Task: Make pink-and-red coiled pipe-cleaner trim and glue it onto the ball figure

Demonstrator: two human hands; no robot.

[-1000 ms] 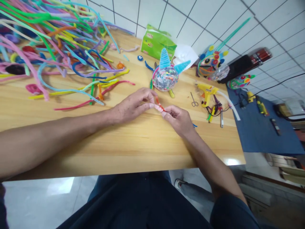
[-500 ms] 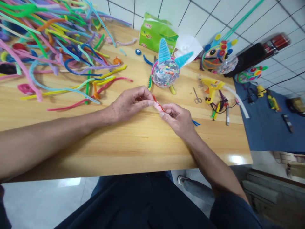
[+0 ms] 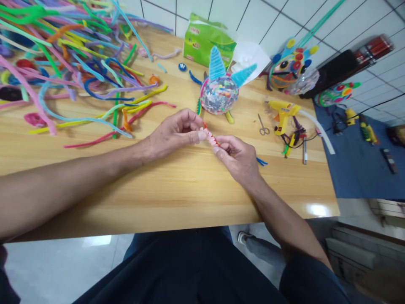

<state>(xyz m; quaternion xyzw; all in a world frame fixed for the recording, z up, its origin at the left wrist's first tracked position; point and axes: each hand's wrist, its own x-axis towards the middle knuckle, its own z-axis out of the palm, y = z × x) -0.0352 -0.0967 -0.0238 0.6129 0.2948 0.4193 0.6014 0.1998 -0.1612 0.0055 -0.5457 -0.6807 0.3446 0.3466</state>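
A small pink and red piece (image 3: 210, 137) with a zigzag look is stretched between my hands above the wooden table (image 3: 177, 185). My left hand (image 3: 177, 131) pinches its upper left end between thumb and fingers. Its lower right end is gripped by the thumb and fingertips of my right hand (image 3: 238, 158). Just beyond my hands stands a clear round body (image 3: 220, 95) filled with colourful bits, with two light blue ears (image 3: 217, 64) on top.
Many pipe cleaners (image 3: 91, 80) cover the table's left side. Behind are a green tissue pack (image 3: 207, 41) and a decorated mask-like craft (image 3: 286, 67). Small scissors (image 3: 263, 126), a yellow glue gun (image 3: 282, 114) with its cord and a pen (image 3: 305, 151) lie at the right.
The view has shifted slightly. Both hands keep their hold on the pink and red piece, with the left fingertips a little higher.
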